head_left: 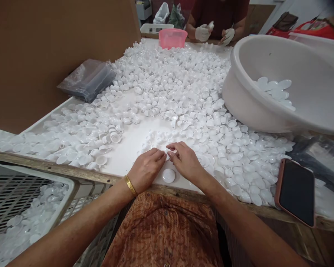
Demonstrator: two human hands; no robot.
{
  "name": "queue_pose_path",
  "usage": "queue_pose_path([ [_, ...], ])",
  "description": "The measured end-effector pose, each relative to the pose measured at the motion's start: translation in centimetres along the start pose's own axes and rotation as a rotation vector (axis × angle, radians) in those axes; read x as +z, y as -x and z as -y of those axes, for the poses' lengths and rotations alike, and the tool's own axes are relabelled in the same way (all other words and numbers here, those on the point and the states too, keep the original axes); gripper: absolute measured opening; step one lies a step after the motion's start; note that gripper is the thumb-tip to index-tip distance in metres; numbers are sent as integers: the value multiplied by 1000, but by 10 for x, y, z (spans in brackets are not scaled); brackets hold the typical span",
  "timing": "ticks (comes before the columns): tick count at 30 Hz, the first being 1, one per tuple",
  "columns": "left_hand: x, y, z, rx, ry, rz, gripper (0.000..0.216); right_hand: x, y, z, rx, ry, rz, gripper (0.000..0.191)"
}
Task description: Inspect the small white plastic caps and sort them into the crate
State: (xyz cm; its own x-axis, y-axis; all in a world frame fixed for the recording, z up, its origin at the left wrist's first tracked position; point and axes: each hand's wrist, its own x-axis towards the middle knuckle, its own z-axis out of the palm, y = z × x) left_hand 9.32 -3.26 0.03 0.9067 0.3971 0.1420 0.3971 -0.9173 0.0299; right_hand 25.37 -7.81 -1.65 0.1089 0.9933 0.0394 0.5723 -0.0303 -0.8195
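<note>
Down at the near edge of the white worktop [124,150], the bare left hand [147,168] and bare right hand [186,162] curl close together, and whatever is between their fingertips is too small to read! Beyond, small glossy white plastic pieces [167,79] overlap, half hiding one another. Right edge: the big round off-white plastic basin [239,98] runs out of frame. Far edge: a co-worker in dark red [219,18] loses their head to the frame, the pale thing in one white-gloved hand [202,33] too blurred to name.
</note>
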Motion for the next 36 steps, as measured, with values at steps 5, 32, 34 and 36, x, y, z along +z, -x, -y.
queue_pose_path([
  [5, 1, 2, -2, 10, 26, 33, 24, 7, -5, -4, -57, -6, -11, 14],
  [32, 0, 6, -6, -93, 134, -235, 24, 10, 9, -5, -151, 86, -133, 26],
  [34, 1, 3, -8, -31, 78, -202, 23, 9, 11, -3, -195, 156, -117, 26],
  [36, 2, 1, -10, 3, 41, -173, 21, 8, 12, -1, -235, 255, -78, 26],
])
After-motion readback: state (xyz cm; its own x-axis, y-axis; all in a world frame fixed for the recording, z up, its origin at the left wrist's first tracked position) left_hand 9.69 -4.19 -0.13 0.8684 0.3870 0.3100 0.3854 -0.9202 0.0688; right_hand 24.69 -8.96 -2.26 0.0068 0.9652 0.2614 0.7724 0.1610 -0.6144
